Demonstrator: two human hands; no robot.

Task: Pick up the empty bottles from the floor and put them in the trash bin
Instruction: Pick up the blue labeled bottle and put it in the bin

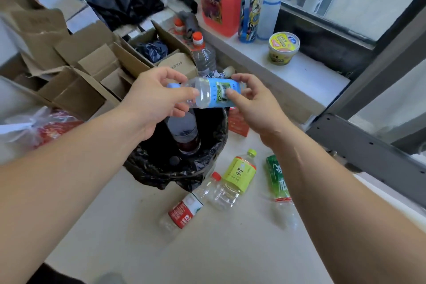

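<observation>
Far left there is a clear plastic bag with something red inside, and behind it a pile of open cardboard boxes.

Next comes the left hand. Its fingers are wrapped around the cap end of a small blue-label water bottle. The bottle lies sideways in the air, with its pale blue cap pointing left. It hangs right over the open mouth of the trash bin, which has a black bag in it. One dark bottle is already in the bin, standing up.

The right hand pinches the other end of the same bottle, thumb on the label. So both hands are closed on one bottle, one at each end.

To do this step well, I think the hands should tip the bottle cap down and let go together, low over the hole, so it drops in beside the dark bottle and does not bounce off the rim.

On the floor, right of the bin, three more bottles lie flat: a red-label bottle, a yellow-green tea bottle and a green-label bottle. They still need picking up.
</observation>
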